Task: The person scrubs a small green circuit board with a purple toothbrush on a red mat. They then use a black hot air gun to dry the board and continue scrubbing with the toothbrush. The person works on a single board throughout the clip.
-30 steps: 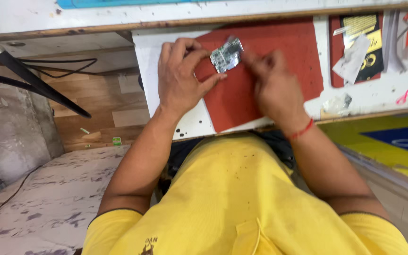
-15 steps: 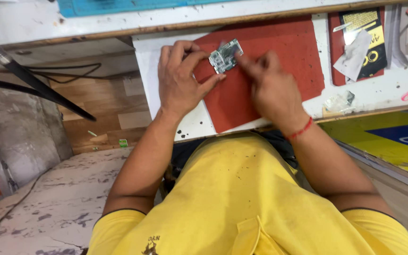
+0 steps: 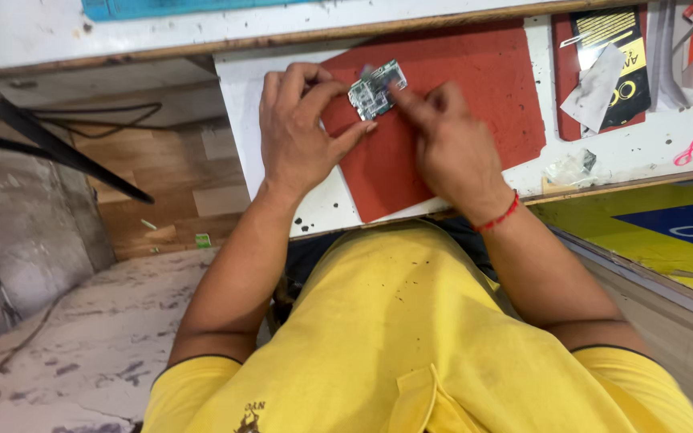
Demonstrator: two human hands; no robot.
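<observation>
small silvery-green circuit board [image 3: 375, 89], tilted, held just above a red mat [image 3: 483, 88], pinched at both ends

Silver-green circuit board [image 3: 376, 88] on a brick-red mat [image 3: 475, 88]; white, black-speckled worktop [image 3: 643, 160]; yellow shirt [image 3: 395, 337]; red wrist thread [image 3: 497, 218]; seemingly black-and-yellow packet [image 3: 623, 56].

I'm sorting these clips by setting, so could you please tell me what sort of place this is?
Probably a small electronics repair bench. The left hand and right hand hold a small circuit board over a red work mat on a stained white worktop.
</observation>
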